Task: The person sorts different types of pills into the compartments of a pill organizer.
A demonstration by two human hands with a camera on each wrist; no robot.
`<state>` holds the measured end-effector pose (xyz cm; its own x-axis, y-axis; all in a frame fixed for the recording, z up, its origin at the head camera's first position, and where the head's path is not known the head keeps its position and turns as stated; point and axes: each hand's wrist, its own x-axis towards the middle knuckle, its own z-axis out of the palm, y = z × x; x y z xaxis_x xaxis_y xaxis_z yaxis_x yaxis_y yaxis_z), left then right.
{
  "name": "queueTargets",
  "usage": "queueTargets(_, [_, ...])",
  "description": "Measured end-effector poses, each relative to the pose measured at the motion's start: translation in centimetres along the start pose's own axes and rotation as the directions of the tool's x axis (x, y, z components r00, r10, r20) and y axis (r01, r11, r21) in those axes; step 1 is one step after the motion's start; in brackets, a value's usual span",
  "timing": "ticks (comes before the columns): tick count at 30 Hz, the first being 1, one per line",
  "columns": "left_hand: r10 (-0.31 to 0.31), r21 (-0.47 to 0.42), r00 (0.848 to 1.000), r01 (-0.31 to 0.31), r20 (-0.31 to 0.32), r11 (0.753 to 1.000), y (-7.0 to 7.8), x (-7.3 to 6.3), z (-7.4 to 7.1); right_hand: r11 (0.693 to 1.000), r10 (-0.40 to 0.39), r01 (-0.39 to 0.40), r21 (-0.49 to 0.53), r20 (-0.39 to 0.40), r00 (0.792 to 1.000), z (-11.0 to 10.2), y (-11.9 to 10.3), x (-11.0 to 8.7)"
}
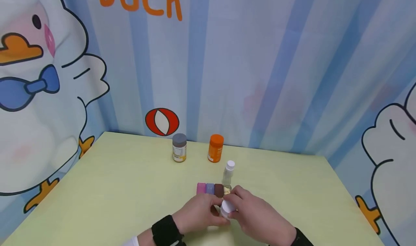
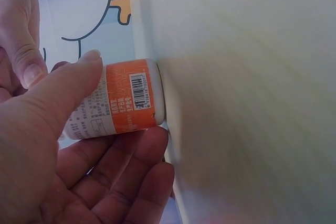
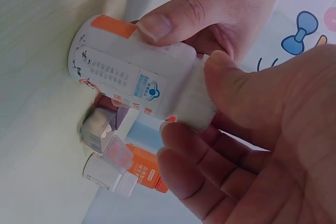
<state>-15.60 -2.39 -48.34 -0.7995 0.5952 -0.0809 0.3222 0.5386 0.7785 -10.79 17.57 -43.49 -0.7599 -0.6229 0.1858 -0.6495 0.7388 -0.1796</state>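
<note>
Holding orange-and-white bottle (image 2: 128,98) in left grip (image 1: 199,211), pinching its white cap (image 1: 228,206) in right grip (image 1: 258,218), just beside pill box (image 1: 210,189).

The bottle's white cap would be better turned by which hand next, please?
Probably the right hand, since it grips the white cap, while the left hand holds the bottle.

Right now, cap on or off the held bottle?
On: white cap sits atop the bottle; right hand pinches the cap, left hand holds the bottle. Tightness: cannot tell.

Grey-cap btl (image 1: 179,148), orange btl (image 1: 215,148) nr curtain (image 1: 227,58)
</note>
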Motion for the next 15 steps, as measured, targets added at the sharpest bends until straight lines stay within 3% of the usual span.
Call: queueTargets(15, [-0.007, -0.002, 1.0, 0.007, 0.0, 1.0, 0.13, -0.15, 0.28, 0.993, 0.11, -0.104, -0.06, 0.108, 0.988, -0.18, -0.71, 0.18])
